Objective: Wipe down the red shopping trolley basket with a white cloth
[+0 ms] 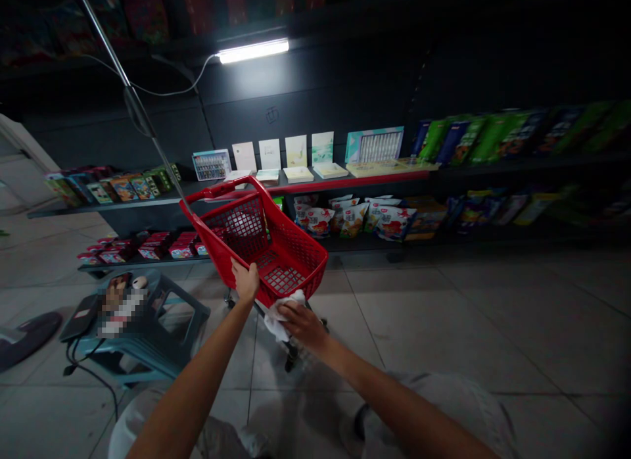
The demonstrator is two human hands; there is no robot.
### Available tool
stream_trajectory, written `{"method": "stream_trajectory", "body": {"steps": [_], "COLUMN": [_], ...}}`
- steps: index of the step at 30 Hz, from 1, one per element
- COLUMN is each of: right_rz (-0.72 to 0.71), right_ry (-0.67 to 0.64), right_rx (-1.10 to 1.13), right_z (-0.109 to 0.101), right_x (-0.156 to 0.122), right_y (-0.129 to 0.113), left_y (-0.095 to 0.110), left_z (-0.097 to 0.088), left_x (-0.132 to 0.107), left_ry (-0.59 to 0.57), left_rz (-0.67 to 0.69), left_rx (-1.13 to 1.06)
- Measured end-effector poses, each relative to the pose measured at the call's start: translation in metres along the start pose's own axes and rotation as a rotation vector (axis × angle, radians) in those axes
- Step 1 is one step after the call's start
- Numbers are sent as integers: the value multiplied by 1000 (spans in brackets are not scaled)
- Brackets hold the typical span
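Observation:
A small red plastic shopping cart with a mesh basket stands on small wheels in front of me, tilted toward the shelves. My left hand grips the near rim of its basket. My right hand presses a crumpled white cloth against the lower near corner of the basket. A thin metal pole rises from the cart's far left corner toward the top left. The wheels are partly hidden beneath the basket.
Dark shelves along the wall hold cards, snack bags and boxes. A teal plastic stool with pixelated items and a black flat object stands at left. A black round base lies on the tiled floor, with a cable nearby.

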State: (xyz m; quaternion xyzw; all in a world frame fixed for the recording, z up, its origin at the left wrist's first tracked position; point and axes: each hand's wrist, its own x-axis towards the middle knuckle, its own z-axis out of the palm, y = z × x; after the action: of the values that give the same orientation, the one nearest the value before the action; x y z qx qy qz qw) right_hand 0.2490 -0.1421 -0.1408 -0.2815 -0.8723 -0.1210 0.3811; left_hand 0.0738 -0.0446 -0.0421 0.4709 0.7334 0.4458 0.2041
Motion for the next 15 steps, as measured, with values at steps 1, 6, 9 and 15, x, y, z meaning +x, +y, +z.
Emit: {"method": "stream_trajectory", "body": {"steps": [1,6,9,15], "right_rz": [-19,-67,-55,9], "right_ry": [-2,-6,-67,-214], "right_rx": [-13,1,47,34], "right_z": [6,24,21,-3], "right_x": [-5,-24,-25,-26], "right_y": [4,19,21,43], "left_y": [-1,-6,-10,-16], "left_z": [0,-1,-1,-4], "left_x": [0,4,8,14], "left_ry": [-8,-24,-21,-39], "left_rz": [7,48,54,75], "left_rx": [0,12,20,33]}}
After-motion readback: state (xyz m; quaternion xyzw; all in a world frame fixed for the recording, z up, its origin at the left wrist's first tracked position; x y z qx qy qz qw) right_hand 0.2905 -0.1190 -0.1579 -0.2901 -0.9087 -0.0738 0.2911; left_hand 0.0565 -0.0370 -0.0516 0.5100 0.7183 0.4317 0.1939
